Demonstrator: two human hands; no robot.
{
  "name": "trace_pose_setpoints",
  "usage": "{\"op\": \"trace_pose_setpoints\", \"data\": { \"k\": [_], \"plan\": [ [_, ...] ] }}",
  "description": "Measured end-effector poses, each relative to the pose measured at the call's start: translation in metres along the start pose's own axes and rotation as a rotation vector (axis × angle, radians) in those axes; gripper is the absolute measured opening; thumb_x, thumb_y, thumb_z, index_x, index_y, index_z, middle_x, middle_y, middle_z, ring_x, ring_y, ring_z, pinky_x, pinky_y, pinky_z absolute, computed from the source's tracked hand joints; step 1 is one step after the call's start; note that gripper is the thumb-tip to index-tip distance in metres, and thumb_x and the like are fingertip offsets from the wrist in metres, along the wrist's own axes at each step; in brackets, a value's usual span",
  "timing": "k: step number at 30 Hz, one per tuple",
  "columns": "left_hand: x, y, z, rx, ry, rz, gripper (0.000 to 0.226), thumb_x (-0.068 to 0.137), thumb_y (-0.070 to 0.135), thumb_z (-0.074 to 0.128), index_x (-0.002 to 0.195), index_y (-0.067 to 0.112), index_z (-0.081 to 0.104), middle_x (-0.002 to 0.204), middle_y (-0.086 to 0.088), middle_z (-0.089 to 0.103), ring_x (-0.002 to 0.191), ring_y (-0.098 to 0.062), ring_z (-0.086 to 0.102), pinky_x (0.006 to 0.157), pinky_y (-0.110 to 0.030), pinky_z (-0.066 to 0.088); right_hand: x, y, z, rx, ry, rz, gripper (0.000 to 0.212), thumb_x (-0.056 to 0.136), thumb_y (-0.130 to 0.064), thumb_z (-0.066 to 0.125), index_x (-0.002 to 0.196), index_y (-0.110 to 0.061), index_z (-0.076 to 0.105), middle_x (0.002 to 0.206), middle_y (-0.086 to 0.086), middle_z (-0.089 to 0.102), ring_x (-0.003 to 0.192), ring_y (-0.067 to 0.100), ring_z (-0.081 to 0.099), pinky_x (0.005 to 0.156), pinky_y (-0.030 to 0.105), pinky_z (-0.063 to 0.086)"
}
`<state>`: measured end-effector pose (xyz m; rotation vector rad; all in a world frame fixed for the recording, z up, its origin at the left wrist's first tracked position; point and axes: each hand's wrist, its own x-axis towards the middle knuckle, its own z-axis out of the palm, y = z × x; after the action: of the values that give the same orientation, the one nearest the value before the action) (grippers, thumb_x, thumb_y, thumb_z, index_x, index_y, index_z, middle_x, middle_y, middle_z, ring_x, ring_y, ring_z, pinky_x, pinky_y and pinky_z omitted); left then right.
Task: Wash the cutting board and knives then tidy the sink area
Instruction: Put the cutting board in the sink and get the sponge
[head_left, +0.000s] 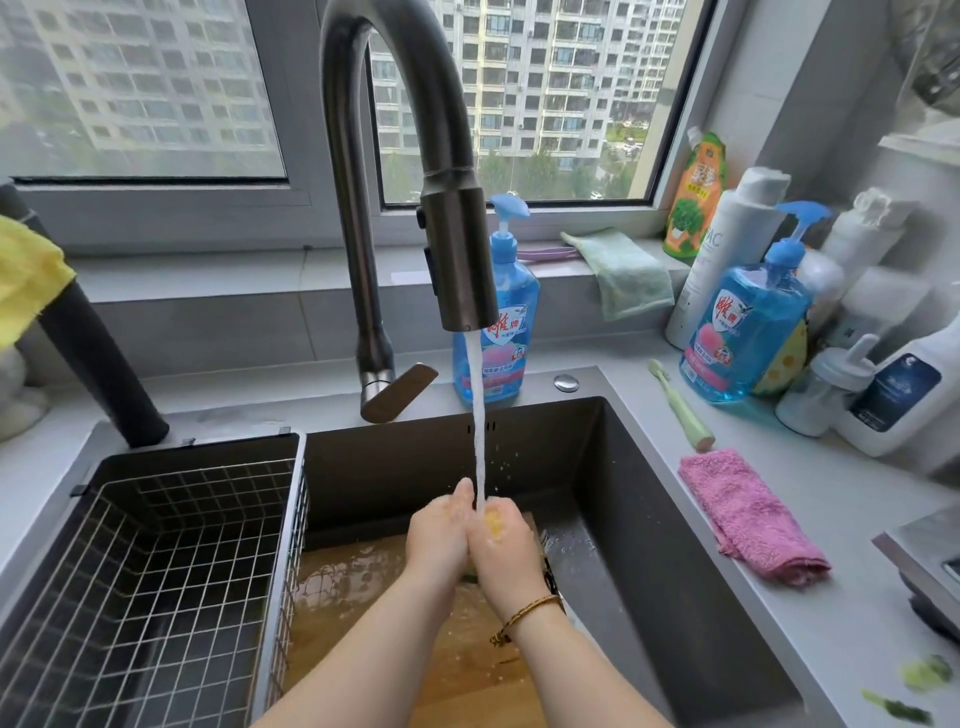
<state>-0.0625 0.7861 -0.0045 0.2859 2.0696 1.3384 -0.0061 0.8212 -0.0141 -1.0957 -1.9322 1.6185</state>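
I record a pale grey bench (862, 509) around the sink (623, 493). Right of the sink, just beside its rim, lies a folded pink cloth (748, 514); behind it, a green toothbrush (680, 405). Behind the sink stands a blue soap bottle (496, 322). A second blue bottle (743, 322) stands to the sink's far right among white bottles (722, 260) and a small jar (821, 395). Green scraps (919, 680) lie right of the sink's near corner.
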Motion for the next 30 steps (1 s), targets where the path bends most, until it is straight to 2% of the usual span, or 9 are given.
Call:
{"op": "trace_pose_setpoints", "data": {
  "k": [3, 5, 7, 10, 13, 16, 21, 26, 30],
  "plan": [
    [0.006, 0.007, 0.004, -0.132, 0.071, -0.154, 0.036, 0.098, 0.022, 0.039, 0.130, 0.006, 0.040, 0.092, -0.002, 0.055, 0.081, -0.009, 0.054, 0.068, -0.019, 0.045, 0.006, 0.001, 0.001, -0.061, 0.047, 0.009, 0.028, 0.097, -0.026, 0.039, 0.102, -0.004, 0.056, 0.087, -0.001, 0.054, 0.083, 0.012, 0.051, 0.073, 0.022, 0.044],
    [0.005, 0.008, 0.007, -0.220, 0.074, -0.215, 0.036, 0.098, 0.031, 0.038, 0.115, 0.003, 0.054, 0.088, -0.009, 0.058, 0.078, -0.017, 0.055, 0.071, -0.030, 0.045, 0.009, 0.003, -0.002, -0.007, 0.105, 0.064, 0.028, 0.097, -0.022, 0.037, 0.086, -0.006, 0.057, 0.081, 0.003, 0.053, 0.083, 0.017, 0.050, 0.079, 0.030, 0.043],
    [-0.004, 0.008, 0.004, -0.356, -0.006, -0.321, 0.043, 0.098, 0.038, 0.036, 0.083, 0.005, 0.059, 0.076, -0.012, 0.056, 0.065, -0.021, 0.052, 0.059, -0.030, 0.043, 0.011, 0.007, -0.005, 0.134, 0.160, 0.212, 0.035, 0.097, -0.025, 0.035, 0.069, -0.011, 0.050, 0.075, 0.005, 0.052, 0.077, 0.019, 0.051, 0.076, 0.034, 0.043],
    [-0.015, -0.001, 0.001, -0.404, -0.097, -0.352, 0.042, 0.098, 0.037, 0.036, 0.083, 0.004, 0.059, 0.079, -0.015, 0.057, 0.067, -0.025, 0.055, 0.054, -0.032, 0.047, 0.009, 0.016, -0.009, 0.242, 0.212, 0.395, 0.038, 0.096, -0.039, 0.031, 0.072, -0.017, 0.051, 0.092, 0.014, 0.058, 0.088, 0.027, 0.055, 0.068, 0.034, 0.045],
    [-0.017, -0.005, -0.003, -0.400, -0.154, -0.297, 0.031, 0.097, 0.032, 0.042, 0.098, 0.007, 0.060, 0.090, -0.013, 0.057, 0.074, -0.024, 0.057, 0.056, -0.032, 0.052, 0.000, 0.018, -0.008, 0.115, 0.128, 0.265, 0.030, 0.094, -0.042, 0.037, 0.077, -0.020, 0.049, 0.087, 0.005, 0.055, 0.088, 0.023, 0.055, 0.070, 0.034, 0.049],
    [-0.016, -0.008, -0.003, -0.312, -0.121, -0.187, 0.025, 0.095, 0.031, 0.045, 0.101, 0.010, 0.057, 0.089, -0.007, 0.055, 0.082, -0.021, 0.056, 0.075, -0.037, 0.052, -0.010, 0.013, -0.007, 0.002, 0.044, 0.106, 0.022, 0.089, -0.043, 0.049, 0.084, -0.022, 0.044, 0.081, -0.007, 0.050, 0.085, 0.015, 0.052, 0.080, 0.033, 0.047],
    [-0.024, -0.014, -0.001, -0.199, 0.062, -0.133, 0.032, 0.097, 0.026, 0.041, 0.110, 0.005, 0.061, 0.076, 0.000, 0.053, 0.073, -0.014, 0.050, 0.071, -0.030, 0.040, -0.024, 0.012, 0.001, -0.165, 0.012, -0.009, 0.026, 0.095, -0.032, 0.041, 0.071, -0.023, 0.038, 0.069, -0.008, 0.045, 0.064, 0.005, 0.044, 0.057, 0.019, 0.036],
    [-0.030, -0.030, 0.001, -0.062, 0.100, -0.079, 0.039, 0.098, 0.028, 0.038, 0.089, 0.003, 0.066, 0.072, -0.002, 0.058, 0.071, -0.015, 0.053, 0.062, -0.027, 0.041, -0.036, 0.027, 0.007, -0.258, 0.014, -0.024, 0.035, 0.098, -0.032, 0.031, 0.064, -0.024, 0.036, 0.066, -0.009, 0.044, 0.073, 0.015, 0.048, 0.064, 0.026, 0.037],
    [-0.034, -0.033, 0.007, -0.050, 0.074, -0.085, 0.041, 0.099, 0.028, 0.035, 0.078, 0.004, 0.061, 0.075, -0.006, 0.059, 0.068, -0.015, 0.052, 0.057, -0.026, 0.038, -0.039, 0.030, 0.003, -0.253, 0.038, -0.014, 0.032, 0.099, -0.027, 0.028, 0.079, -0.017, 0.052, 0.071, -0.008, 0.047, 0.077, 0.013, 0.049, 0.068, 0.024, 0.036]
  ]
}}
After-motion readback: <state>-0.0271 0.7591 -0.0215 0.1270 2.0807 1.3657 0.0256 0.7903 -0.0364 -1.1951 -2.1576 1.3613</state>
